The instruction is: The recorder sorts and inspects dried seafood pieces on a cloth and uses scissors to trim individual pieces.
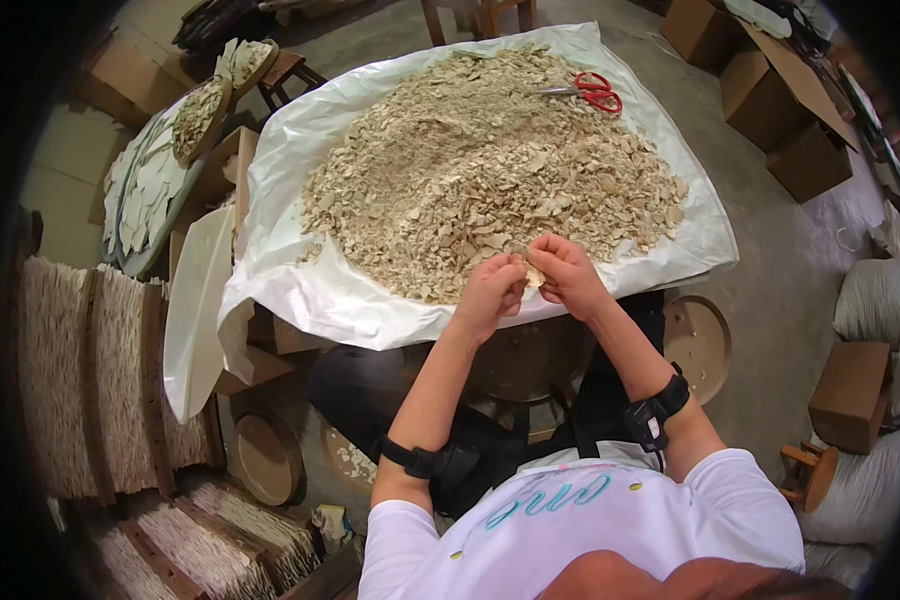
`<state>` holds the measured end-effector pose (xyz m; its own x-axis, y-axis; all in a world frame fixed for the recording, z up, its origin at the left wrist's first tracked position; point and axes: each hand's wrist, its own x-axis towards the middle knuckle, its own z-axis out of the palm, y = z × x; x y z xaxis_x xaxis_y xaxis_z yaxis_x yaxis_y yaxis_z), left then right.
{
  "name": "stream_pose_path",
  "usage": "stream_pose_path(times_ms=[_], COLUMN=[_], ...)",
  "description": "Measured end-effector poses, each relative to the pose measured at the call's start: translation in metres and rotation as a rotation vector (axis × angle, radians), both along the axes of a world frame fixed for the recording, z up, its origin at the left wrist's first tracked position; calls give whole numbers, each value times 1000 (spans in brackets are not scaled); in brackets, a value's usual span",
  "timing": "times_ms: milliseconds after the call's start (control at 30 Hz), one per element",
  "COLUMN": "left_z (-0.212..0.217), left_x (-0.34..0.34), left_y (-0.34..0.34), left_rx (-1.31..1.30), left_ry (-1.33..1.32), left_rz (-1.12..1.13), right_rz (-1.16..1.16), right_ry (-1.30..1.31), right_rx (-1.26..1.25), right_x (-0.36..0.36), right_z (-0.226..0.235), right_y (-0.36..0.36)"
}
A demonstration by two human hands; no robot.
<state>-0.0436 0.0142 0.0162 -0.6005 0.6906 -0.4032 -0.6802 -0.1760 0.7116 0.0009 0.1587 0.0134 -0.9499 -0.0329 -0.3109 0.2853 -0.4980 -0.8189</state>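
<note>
A big heap of pale beige flakes (480, 170) lies on a white plastic sheet (310, 290) spread over a table. At the heap's near edge my left hand (490, 290) and my right hand (565, 272) meet, fingers curled, both pinching one small pale flake (533, 274) between them. Black straps circle both my forearms. Red-handled scissors (592, 92) rest on the far right of the heap, well away from my hands.
Round brown trays (698, 340) sit under the table. At left stand racks of pale strips (90, 380) and flat trays of flakes (198, 118). Cardboard boxes (790, 110) and white sacks (875, 300) line the right side. A small wooden stool (808, 475) stands lower right.
</note>
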Motion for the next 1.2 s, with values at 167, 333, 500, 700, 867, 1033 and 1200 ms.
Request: stream_pose_path(times_ms=[167,333,500,700,867,1033,1200], left_z=[-5,-10,-7,2,-2,-5,-5], left_x=[1,-8,-1,4,5,2,7], left_y=[5,-6,0,2,2,-1,6], left_rx=[-169,222,111,-13,-35,-71,-271], left_ry=[152,-148,-136,-61,42,45,224], left_rz=[78,143,131,98,77,49,83], right_rz=[-150,-217,-189,-196,-216,-210,-330], right_ry=[182,14,0,21,70,113,240], right_rx=[466,64,-31,52,132,312,704], right_x=[-2,-1,0,-1,1,1,2], right_z=[-4,7,4,6,1,3,-7], right_y=[-7,-10,-6,-7,-5,-5,-10])
